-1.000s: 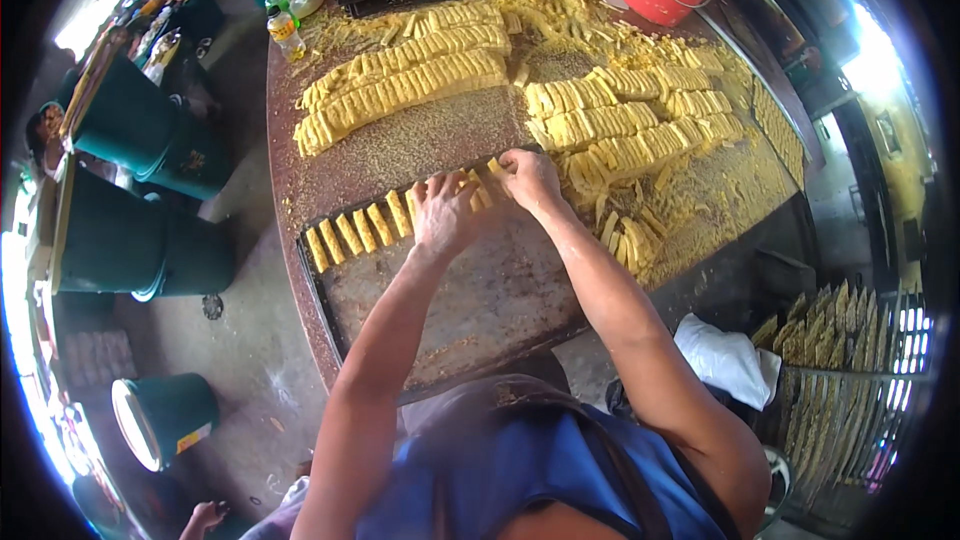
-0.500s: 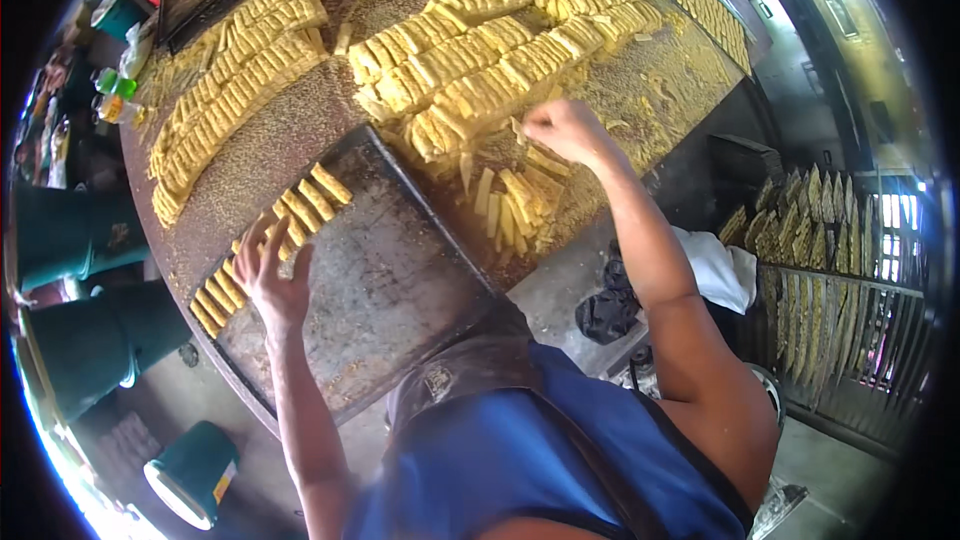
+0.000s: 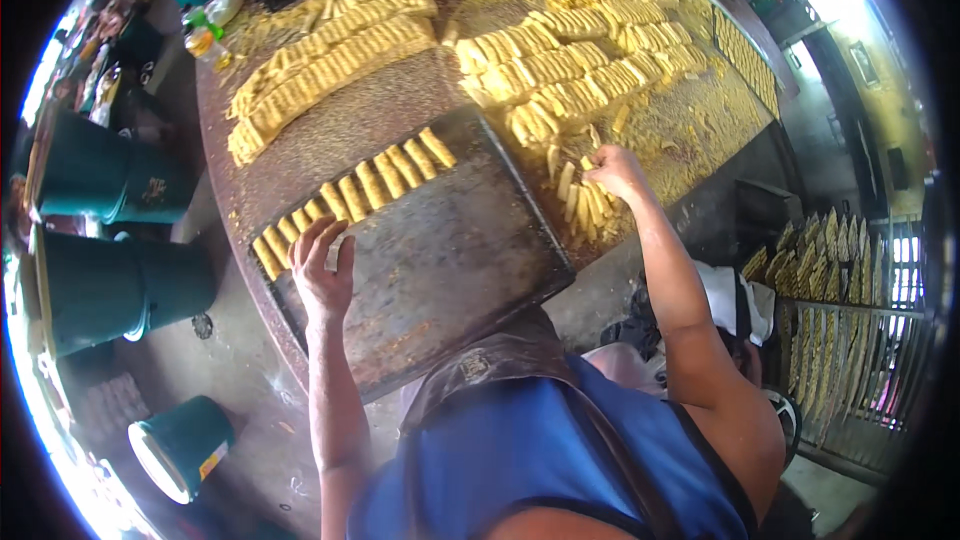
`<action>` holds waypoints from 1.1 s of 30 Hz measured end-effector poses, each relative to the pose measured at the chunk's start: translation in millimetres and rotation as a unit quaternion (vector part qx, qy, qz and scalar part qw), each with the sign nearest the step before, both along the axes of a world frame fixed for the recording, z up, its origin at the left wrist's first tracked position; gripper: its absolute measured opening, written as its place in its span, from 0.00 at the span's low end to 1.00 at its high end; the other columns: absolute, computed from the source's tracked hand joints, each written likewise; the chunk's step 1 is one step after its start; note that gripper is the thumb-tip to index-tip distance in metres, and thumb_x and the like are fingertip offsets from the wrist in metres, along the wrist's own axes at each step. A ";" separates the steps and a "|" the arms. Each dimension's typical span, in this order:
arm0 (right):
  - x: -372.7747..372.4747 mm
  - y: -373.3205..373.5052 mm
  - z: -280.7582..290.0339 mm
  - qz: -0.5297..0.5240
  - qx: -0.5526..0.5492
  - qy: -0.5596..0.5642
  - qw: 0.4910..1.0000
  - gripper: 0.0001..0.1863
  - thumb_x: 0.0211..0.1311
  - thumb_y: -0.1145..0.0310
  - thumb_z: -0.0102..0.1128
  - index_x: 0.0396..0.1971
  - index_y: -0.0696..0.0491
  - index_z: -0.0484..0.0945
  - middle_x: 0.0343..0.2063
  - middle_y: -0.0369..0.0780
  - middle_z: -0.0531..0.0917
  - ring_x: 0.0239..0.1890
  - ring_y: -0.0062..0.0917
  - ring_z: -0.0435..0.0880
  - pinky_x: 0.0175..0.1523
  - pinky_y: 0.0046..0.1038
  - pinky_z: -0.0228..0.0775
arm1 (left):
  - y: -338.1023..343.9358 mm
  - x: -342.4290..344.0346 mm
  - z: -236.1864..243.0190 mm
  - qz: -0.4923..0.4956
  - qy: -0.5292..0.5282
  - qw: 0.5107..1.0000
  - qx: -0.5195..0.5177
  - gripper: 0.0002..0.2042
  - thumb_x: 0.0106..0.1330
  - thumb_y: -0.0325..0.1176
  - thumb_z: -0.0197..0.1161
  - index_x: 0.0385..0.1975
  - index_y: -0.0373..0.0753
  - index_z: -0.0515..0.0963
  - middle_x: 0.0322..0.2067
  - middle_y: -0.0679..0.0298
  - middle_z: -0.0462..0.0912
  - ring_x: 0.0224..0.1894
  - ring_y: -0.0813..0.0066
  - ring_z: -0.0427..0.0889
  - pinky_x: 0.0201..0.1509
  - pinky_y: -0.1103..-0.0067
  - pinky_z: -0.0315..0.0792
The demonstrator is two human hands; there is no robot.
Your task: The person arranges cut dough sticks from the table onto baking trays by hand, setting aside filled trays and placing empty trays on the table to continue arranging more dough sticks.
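Note:
A row of yellow dough sticks (image 3: 372, 183) lies along the far edge of a dark metal tray (image 3: 440, 280) in front of me. My left hand (image 3: 322, 265) hovers at the row's left part, its fingers bent and apart with nothing between them. It hides some of the sticks behind it. To the right of the tray, my right hand (image 3: 617, 172) reaches to a loose heap of dough sticks (image 3: 590, 208). Its fingers are pinched together on a dough stick at the top of the heap, mostly covered by the fingertips.
Stacked rows of dough sticks (image 3: 560, 75) cover the far table, with more stacked rows (image 3: 340, 45) at far left. Crumbs coat the brown tabletop (image 3: 400, 90). Green bins (image 3: 120, 285) stand on the left; a rack of filled trays (image 3: 835, 280) stands at right.
My right hand has come down from beside the stacked rows onto the loose heap. My left hand has drawn back from over the row of sticks. The whole view has shifted.

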State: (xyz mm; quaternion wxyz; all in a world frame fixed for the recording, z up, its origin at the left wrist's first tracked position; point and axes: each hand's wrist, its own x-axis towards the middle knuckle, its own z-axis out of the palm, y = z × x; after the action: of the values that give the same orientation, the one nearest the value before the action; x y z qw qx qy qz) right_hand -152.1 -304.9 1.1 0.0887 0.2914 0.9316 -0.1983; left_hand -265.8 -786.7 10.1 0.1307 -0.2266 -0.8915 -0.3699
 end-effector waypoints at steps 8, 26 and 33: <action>-107.3 -121.5 52.4 0.024 -0.186 0.125 0.974 0.21 0.58 0.67 0.71 0.50 0.57 0.80 0.44 0.45 0.86 0.43 0.28 0.86 0.51 0.29 0.79 | -78.6 2.9 -3.5 0.029 -0.051 0.995 0.082 0.08 0.62 0.29 0.68 0.41 0.42 0.85 0.45 0.61 0.85 0.49 0.60 0.82 0.55 0.67 0.73; -165.8 -102.8 -26.9 0.108 -0.235 0.195 0.946 0.13 0.57 0.61 0.72 0.38 0.53 0.86 0.31 0.41 0.88 0.35 0.27 0.87 0.42 0.29 0.78 | 183.2 -40.0 -20.6 -0.093 0.005 0.990 -0.105 0.18 0.55 0.41 0.73 0.46 0.45 0.84 0.47 0.63 0.82 0.53 0.61 0.76 0.60 0.63 0.63; -105.1 -3.9 13.2 0.095 -0.188 0.246 0.946 0.12 0.65 0.60 0.65 0.42 0.51 0.83 0.27 0.37 0.87 0.24 0.19 0.83 0.31 0.25 0.77 | 179.7 -33.3 -23.8 -0.072 0.018 0.986 -0.148 0.20 0.54 0.45 0.74 0.47 0.50 0.83 0.47 0.67 0.82 0.53 0.64 0.76 0.62 0.60 0.61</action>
State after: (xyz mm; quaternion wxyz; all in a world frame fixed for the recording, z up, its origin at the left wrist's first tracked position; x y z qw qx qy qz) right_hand -257.1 -308.9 14.3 -0.0713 0.1217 0.8939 -0.4255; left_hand -299.1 -607.0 -13.7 0.0852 -0.3133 -0.9153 -0.2383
